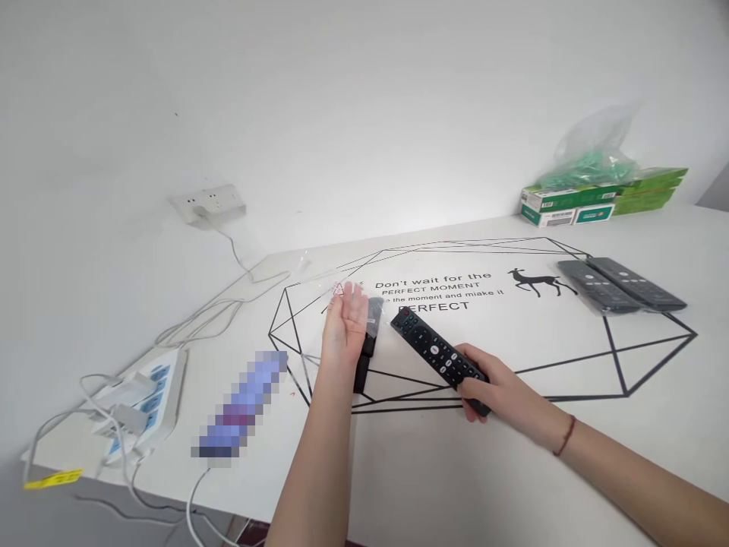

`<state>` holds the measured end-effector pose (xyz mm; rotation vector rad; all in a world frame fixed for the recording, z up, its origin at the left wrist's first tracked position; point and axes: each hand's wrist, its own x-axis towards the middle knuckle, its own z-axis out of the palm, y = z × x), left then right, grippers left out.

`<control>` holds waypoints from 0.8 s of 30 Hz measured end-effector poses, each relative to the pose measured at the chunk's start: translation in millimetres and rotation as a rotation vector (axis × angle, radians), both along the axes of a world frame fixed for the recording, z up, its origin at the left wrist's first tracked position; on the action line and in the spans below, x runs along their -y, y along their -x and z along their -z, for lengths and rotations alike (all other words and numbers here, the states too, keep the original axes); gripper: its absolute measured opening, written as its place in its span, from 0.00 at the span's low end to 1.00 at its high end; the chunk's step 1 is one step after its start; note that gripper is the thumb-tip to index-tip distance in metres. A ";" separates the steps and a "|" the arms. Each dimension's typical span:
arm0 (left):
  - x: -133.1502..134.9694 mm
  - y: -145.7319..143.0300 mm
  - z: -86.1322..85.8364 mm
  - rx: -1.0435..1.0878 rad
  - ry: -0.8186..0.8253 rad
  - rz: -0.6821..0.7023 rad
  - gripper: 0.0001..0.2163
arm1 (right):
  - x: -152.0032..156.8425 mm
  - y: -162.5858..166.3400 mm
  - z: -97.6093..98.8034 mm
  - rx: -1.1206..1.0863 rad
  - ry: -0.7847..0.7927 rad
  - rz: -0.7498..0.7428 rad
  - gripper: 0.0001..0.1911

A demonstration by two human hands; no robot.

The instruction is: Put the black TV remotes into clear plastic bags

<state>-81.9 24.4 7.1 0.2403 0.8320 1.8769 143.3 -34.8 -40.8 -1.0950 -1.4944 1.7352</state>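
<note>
White table (pixel 456 486), black remote (pixel 433 349), near end between fingers (pixel 477 360) of right hand (pixel 506 396)

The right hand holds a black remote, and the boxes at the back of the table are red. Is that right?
Not quite. The head view shows the boxes are green, not red. The right hand does hold a black remote.

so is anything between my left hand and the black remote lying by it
Nothing visible does. The open left hand is right beside the lying remote, which it partly hides; clear plastic film shows at its fingers. The right hand holds a second remote off to the side, out of that gap.
</note>
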 end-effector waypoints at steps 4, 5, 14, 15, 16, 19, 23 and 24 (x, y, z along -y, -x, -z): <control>-1.7 0.1 -0.2 0.019 -0.001 -0.026 0.08 | 3.0 0.7 -1.1 0.001 -0.014 -0.033 0.14; -2.0 0.1 0.1 0.014 -0.004 -0.027 0.09 | 3.3 0.6 -1.3 -0.001 -0.018 -0.037 0.14; -1.4 -9.4 2.1 -0.004 0.007 -0.014 0.07 | 2.2 0.1 -0.3 -0.028 -0.034 -0.042 0.15; -1.1 -11.6 3.0 -0.015 0.001 -0.003 0.06 | 2.0 0.1 0.0 -0.025 -0.035 -0.041 0.15; -0.9 -13.8 4.1 -0.024 -0.003 0.007 0.06 | 1.9 0.1 0.3 -0.024 -0.037 -0.039 0.14; -1.4 -20.7 9.8 -0.030 -0.014 0.047 0.04 | 1.9 0.9 1.1 -0.035 -0.051 -0.037 0.14; -3.1 -29.1 17.4 -0.055 -0.042 0.106 0.03 | 2.5 1.9 -0.9 -0.044 -0.073 -0.021 0.14; -3.4 -30.6 18.3 -0.068 -0.048 0.111 0.03 | 2.6 1.8 -2.2 -0.043 -0.077 -0.013 0.14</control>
